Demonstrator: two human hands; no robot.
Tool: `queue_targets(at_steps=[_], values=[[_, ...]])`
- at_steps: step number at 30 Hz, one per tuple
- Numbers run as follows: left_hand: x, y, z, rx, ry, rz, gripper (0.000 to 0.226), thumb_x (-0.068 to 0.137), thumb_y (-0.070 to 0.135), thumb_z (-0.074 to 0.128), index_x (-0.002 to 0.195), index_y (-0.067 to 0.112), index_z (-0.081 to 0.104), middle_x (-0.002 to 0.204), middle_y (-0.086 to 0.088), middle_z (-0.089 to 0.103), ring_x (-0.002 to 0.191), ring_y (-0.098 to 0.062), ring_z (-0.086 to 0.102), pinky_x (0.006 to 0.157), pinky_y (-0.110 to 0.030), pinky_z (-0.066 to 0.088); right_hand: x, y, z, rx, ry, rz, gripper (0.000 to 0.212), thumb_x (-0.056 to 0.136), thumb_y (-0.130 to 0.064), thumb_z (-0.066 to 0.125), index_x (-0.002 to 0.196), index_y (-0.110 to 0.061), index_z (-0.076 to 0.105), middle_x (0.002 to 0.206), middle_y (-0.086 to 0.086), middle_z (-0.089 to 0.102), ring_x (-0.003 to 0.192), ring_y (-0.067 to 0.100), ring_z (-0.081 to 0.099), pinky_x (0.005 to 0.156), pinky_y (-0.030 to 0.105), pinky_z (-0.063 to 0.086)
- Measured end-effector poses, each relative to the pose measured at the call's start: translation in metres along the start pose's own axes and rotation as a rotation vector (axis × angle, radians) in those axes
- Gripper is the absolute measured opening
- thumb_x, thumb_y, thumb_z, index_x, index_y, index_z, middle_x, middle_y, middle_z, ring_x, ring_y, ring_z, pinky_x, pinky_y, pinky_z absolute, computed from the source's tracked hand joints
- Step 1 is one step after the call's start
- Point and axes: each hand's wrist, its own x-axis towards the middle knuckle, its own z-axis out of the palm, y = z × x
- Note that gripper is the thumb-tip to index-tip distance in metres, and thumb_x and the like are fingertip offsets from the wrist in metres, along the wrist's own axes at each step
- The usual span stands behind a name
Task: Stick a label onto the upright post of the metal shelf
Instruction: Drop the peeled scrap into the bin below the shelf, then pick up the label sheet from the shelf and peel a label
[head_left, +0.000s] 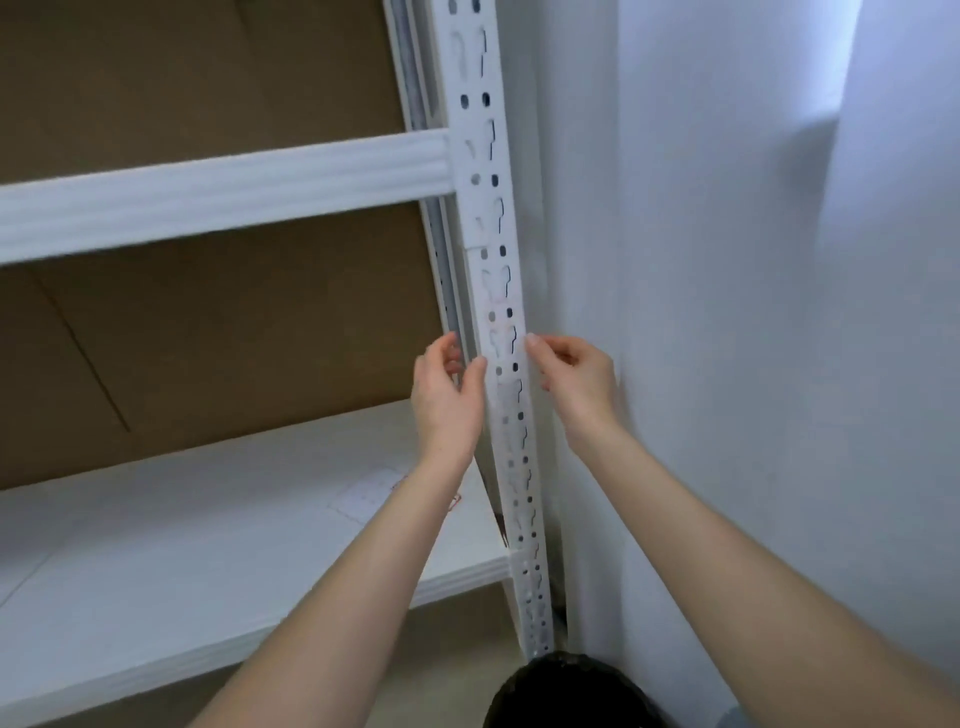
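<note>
Where hands flank post (506, 332), label unreadable

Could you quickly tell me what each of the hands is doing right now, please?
Left hand: fingers pinched at the left edge of the upright post; whether it holds a label cannot be told.
Right hand: fingers pinched at the post's right edge; likewise unclear.

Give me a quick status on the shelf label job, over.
Left hand and right hand flank the upright post, fingertips at its edges. Faint translucent label seems to lie on the post face between them. Nothing in the way.
</note>
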Motion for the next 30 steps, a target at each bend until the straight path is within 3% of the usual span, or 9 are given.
queue_targets(at_steps=[3, 6, 8, 13, 19, 21, 25, 28, 30], values=[[0.023, 0.021, 0.003, 0.028, -0.053, 0.052, 0.048, 0.092, 0.021, 0.058, 0.138, 0.016, 0.044, 0.130, 0.000, 0.056, 0.113, -0.012, 0.056, 0.097, -0.028, 0.045, 0.022, -0.023, 0.010, -0.017, -0.029, -0.022, 0.032, 0.072, -0.041, 0.075, 0.093, -0.017, 0.071, 0.094, 0.000, 0.072, 0.090, 0.015, 0.067, 0.089, 0.040, 0.054], [0.031, 0.029, 0.007, 0.049, -0.135, 0.082, 0.047, 0.093, 0.017, 0.056, 0.138, 0.022, 0.046, 0.121, 0.004, 0.063, 0.099, -0.006, 0.060, 0.083, -0.020, 0.045, 0.029, -0.032, 0.014, -0.132, -0.045, -0.029, 0.038, 0.065, -0.046, 0.077, 0.090, -0.019, 0.067, 0.093, -0.003, 0.071, 0.089, 0.016, 0.067, 0.085, 0.041, 0.055], [0.034, 0.028, 0.008, 0.052, -0.159, 0.068, 0.049, 0.093, 0.011, 0.055, 0.139, 0.026, 0.045, 0.115, 0.007, 0.065, 0.098, -0.006, 0.061, 0.082, -0.022, 0.048, 0.029, -0.036, 0.014, -0.245, -0.038, -0.039, 0.042, 0.066, -0.050, 0.077, 0.092, -0.019, 0.065, 0.093, -0.005, 0.069, 0.087, 0.015, 0.064, 0.082, 0.037, 0.054], [0.038, 0.023, 0.007, 0.077, -0.188, 0.064, 0.051, 0.092, 0.008, 0.053, 0.137, 0.030, 0.047, 0.115, 0.004, 0.068, 0.103, -0.010, 0.063, 0.091, -0.034, 0.052, 0.036, -0.044, 0.014, -0.358, -0.032, -0.071, 0.036, 0.070, -0.053, 0.072, 0.073, -0.021, 0.055, 0.072, -0.008, 0.061, 0.071, 0.015, 0.059, 0.071, 0.034, 0.049], [0.037, 0.025, 0.007, 0.108, -0.182, 0.074, 0.049, 0.091, 0.007, 0.054, 0.135, 0.030, 0.048, 0.115, 0.003, 0.068, 0.103, -0.013, 0.064, 0.090, -0.036, 0.053, 0.044, -0.041, 0.007, -0.324, -0.072, -0.092, 0.032, 0.072, -0.049, 0.068, 0.061, -0.021, 0.058, 0.072, -0.005, 0.069, 0.075, 0.021, 0.068, 0.079, 0.045, 0.056], [0.038, 0.025, 0.007, 0.110, -0.188, 0.069, 0.047, 0.091, 0.009, 0.053, 0.134, 0.029, 0.049, 0.111, 0.002, 0.069, 0.101, -0.015, 0.065, 0.087, -0.034, 0.053, 0.042, -0.045, 0.008, -0.381, -0.084, -0.078, 0.038, 0.067, -0.057, 0.069, 0.064, -0.021, 0.058, 0.071, -0.006, 0.067, 0.073, 0.018, 0.066, 0.074, 0.040, 0.055], [0.040, 0.023, 0.007, 0.121, -0.190, 0.045, 0.049, 0.092, 0.012, 0.052, 0.137, 0.029, 0.046, 0.113, 0.002, 0.069, 0.103, -0.015, 0.064, 0.088, -0.034, 0.053, 0.038, -0.054, 0.013, -0.545, -0.066, -0.081, 0.044, 0.067, -0.059, 0.071, 0.067, -0.021, 0.048, 0.069, -0.006, 0.059, 0.064, 0.016, 0.057, 0.057, 0.028, 0.040], [0.038, 0.024, 0.006, 0.091, -0.202, 0.060, 0.049, 0.092, 0.010, 0.053, 0.136, 0.030, 0.048, 0.115, 0.004, 0.068, 0.103, -0.012, 0.064, 0.088, -0.034, 0.054, 0.043, -0.045, 0.010, -0.353, -0.084, -0.066, 0.035, 0.070, -0.051, 0.071, 0.063, -0.020, 0.055, 0.069, -0.004, 0.067, 0.071, 0.020, 0.066, 0.071, 0.038, 0.055], [0.037, 0.024, 0.005, 0.067, -0.200, 0.080, 0.047, 0.093, 0.011, 0.052, 0.135, 0.031, 0.048, 0.115, 0.005, 0.068, 0.102, -0.012, 0.064, 0.089, -0.037, 0.054, 0.045, -0.038, 0.006, -0.181, -0.103, -0.023, 0.031, 0.075, -0.044, 0.070, 0.058, -0.021, 0.057, 0.075, 0.000, 0.072, 0.078, 0.023, 0.070, 0.080, 0.045, 0.057]])
